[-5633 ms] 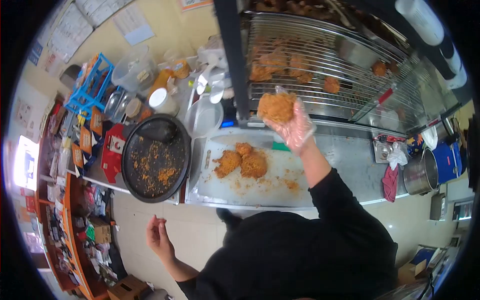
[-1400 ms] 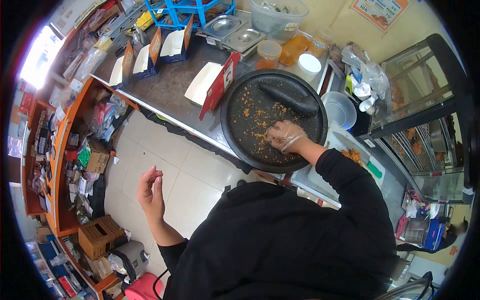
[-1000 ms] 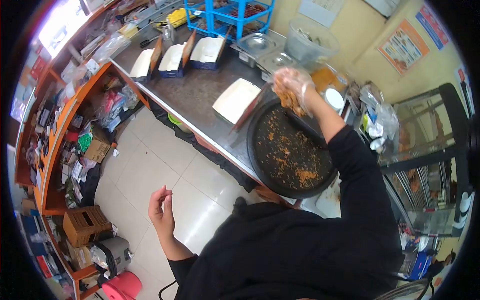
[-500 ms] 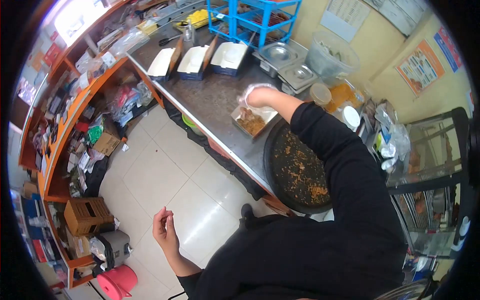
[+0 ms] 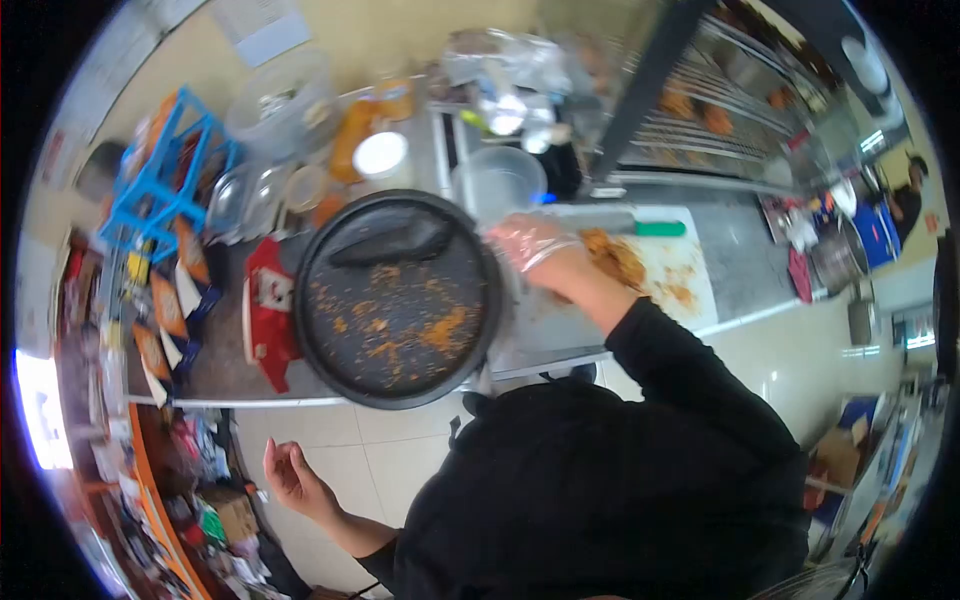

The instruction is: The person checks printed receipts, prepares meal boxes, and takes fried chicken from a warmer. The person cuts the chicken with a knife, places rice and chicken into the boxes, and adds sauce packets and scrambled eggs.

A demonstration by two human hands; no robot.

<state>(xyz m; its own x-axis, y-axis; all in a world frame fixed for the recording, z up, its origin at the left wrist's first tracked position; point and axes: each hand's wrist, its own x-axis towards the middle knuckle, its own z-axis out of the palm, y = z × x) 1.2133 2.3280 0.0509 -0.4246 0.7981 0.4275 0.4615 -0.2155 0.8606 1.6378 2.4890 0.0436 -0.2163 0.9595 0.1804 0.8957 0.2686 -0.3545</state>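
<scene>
My right hand, in a clear plastic glove, is over the left end of the white cutting board, beside the round black pan. Its fingers are blurred, and I cannot make out whether they hold anything. Fried chicken lies on the board just right of this hand, partly behind my wrist. Behind the chicken is a knife with a green handle. Crumbs are scattered in the pan. My bare left hand hangs over the floor, holding nothing, its fingers loosely curled and apart.
A red box stands left of the pan, with several smaller boxes farther left. Behind the pan are a white-lidded jar and a clear plastic bowl. The wire-racked display case rises at the back right. Another person is at the far right.
The view has swung right. My right hand has left the box, where it was setting down chicken, and moved across the pan to the board. My left hand remains low and empty.
</scene>
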